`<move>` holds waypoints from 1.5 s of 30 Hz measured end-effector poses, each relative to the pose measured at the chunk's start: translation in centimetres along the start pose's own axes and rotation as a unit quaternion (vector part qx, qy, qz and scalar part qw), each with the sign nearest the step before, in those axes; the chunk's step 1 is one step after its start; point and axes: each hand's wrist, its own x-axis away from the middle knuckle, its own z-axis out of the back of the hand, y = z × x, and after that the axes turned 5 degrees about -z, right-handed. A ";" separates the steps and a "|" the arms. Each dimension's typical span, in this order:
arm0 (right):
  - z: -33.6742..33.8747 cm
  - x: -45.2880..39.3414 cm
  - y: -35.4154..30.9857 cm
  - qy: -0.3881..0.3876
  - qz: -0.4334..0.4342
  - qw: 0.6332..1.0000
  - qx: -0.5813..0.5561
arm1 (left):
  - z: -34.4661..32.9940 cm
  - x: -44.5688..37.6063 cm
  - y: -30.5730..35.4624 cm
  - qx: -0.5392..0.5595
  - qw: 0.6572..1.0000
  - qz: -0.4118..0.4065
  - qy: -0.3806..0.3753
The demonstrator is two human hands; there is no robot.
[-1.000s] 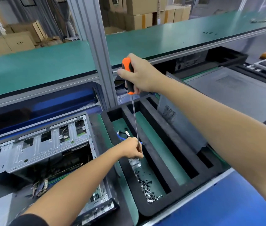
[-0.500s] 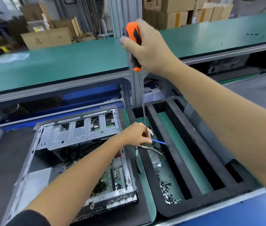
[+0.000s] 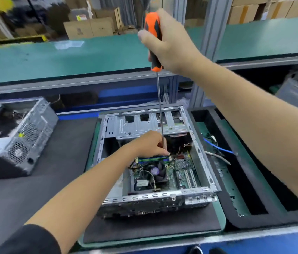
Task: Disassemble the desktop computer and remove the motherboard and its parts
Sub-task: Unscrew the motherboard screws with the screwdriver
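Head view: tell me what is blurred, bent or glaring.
Head view: the top-left corner with cardboard boxes is motion-smeared; the wide lens bows the green shelf edge; the orange-and-black screwdriver and open grey metal computer case read fairly sharp; light is even, with no strong glare.

An open computer case point(image 3: 155, 162) sits mid-frame on the desk point(image 3: 34, 195), motherboard point(image 3: 181, 173) inside. A second case point(image 3: 16, 140) lies left; a slotted tray point(image 3: 250, 180) right.

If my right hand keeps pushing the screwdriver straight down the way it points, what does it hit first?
Probably the motherboard: the right hand aims the screwdriver down into the open case, its tip beside the left hand fingers. Exact depth is unclear.
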 end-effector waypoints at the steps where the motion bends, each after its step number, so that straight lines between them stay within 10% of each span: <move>1: -1.0 0.3 -0.2 -0.011 -0.006 1.000 -0.001 | -0.2 0.8 -0.9 0.000 1.000 0.004 -0.005; 17: -3.7 3.1 0.8 -0.063 -0.074 0.995 0.036 | -3.7 2.1 -4.5 -0.080 0.992 0.063 -0.073; 29: -1.6 2.8 3.8 -0.048 -0.069 0.996 0.007 | -0.4 0.0 -5.2 -0.044 0.992 0.070 0.099; 35: -2.2 2.2 4.7 -0.072 -0.070 0.995 -0.004 | -1.3 -0.1 -4.7 -0.362 0.931 0.011 -0.049; 40: -2.6 1.9 5.7 -0.098 -0.074 0.992 0.002 | -2.0 -0.8 -4.8 -0.255 0.963 -0.085 0.007; 45: -2.8 1.9 6.5 -0.111 -0.083 0.990 -0.005 | -2.6 -0.7 -4.9 -0.261 0.953 -0.096 -0.119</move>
